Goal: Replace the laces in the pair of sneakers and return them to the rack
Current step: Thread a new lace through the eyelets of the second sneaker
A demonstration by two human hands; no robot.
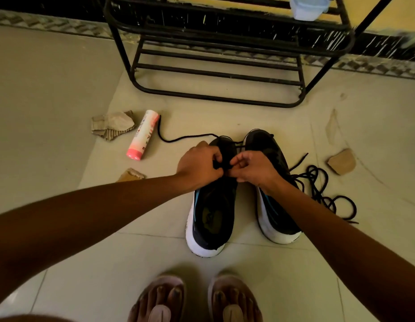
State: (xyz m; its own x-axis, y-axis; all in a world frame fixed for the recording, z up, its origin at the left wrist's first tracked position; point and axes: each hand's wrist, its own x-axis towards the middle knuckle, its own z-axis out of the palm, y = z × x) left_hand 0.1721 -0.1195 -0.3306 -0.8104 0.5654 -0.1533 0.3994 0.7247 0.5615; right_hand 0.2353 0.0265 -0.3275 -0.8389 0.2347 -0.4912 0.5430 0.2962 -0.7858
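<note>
Two black sneakers with white soles stand side by side on the floor, toes pointing away from me. Over the eyelet area of the left sneaker (211, 214), my left hand (198, 166) and my right hand (253, 168) both pinch a black lace (185, 137) with curled fingers. One end of that lace trails off to the left across the floor. The right sneaker (275, 205) is partly hidden under my right forearm. A second black lace (322, 194) lies in loose loops on the floor to its right.
A black metal shoe rack (215, 66) stands against the far wall, with a pale plastic container (308, 6) on an upper shelf. A pink-capped white bottle (142, 135), crumpled paper (112, 124) and cardboard scraps (341, 161) lie on the floor. My sandalled feet (195, 300) are at the bottom.
</note>
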